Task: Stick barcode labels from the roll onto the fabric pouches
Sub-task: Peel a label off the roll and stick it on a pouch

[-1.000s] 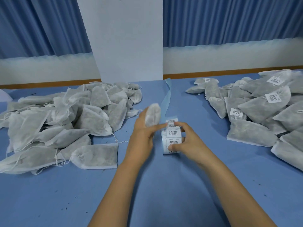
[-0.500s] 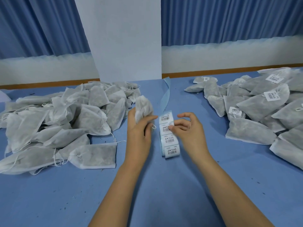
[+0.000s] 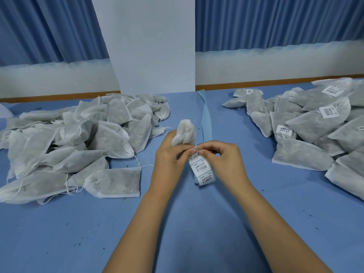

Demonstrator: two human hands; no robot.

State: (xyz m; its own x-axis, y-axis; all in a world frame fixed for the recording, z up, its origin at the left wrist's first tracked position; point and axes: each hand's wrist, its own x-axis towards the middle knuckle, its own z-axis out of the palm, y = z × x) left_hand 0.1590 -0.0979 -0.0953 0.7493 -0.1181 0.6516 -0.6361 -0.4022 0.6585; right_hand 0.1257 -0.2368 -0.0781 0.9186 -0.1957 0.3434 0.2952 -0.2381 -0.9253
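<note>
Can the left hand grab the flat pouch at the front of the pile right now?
Probably not yet. The left hand holds a pouch and pinches at the label roll with the right hand. The flat pouch lies close beside it, nothing in between, so it likely could once freed.

Fabric pouch point(image 3: 185, 133), gripped in the left hand point(image 3: 169, 160): translucent white, grey-green filling showing through.
Label roll point(image 3: 202, 170), pinched by the right hand point(image 3: 226, 160): white labels, black barcode stripes, black writing, pale blue edge.
Backing strip point(image 3: 206, 119), beyond the hands: plain light blue.
Left pile point(image 3: 78, 144), left of the left hand: white, mottled grey, white drawstrings.
Right pile point(image 3: 315, 134), right of the right hand: grey-white, some with white, black-striped labels.
Table cover point(image 3: 177, 233), under the hands: mid blue, small dark specks.
Curtains point(image 3: 275, 22), far beyond the hands: deep blue, vertical pleats.
Pillar point(image 3: 151, 46): pale bluish white.
Trim strip point(image 3: 256, 83): orange-brown.
</note>
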